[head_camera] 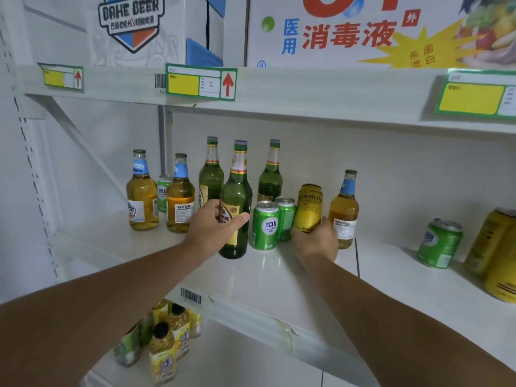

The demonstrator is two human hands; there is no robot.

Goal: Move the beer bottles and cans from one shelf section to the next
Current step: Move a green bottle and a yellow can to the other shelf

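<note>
My left hand (215,227) grips a tall green beer bottle (237,191) near the front of the left shelf section (265,277). My right hand (317,243) grips the bottom of a yellow can (308,205), tilted slightly. Between them stand two green cans (265,226). Two more green bottles (211,174) stand behind. Clear bottles with blue neck labels (142,194) stand at the left, and another one (344,210) stands right of the yellow can. On the right section (418,277) sit a green can (439,243) and yellow cans (491,244).
The upper shelf (307,88) with price tags hangs low over the bottles and carries cardboard boxes (134,26). A white upright (33,163) bounds the left side. Yellow drink bottles (167,339) stand on the shelf below. A seam (356,258) divides the two sections.
</note>
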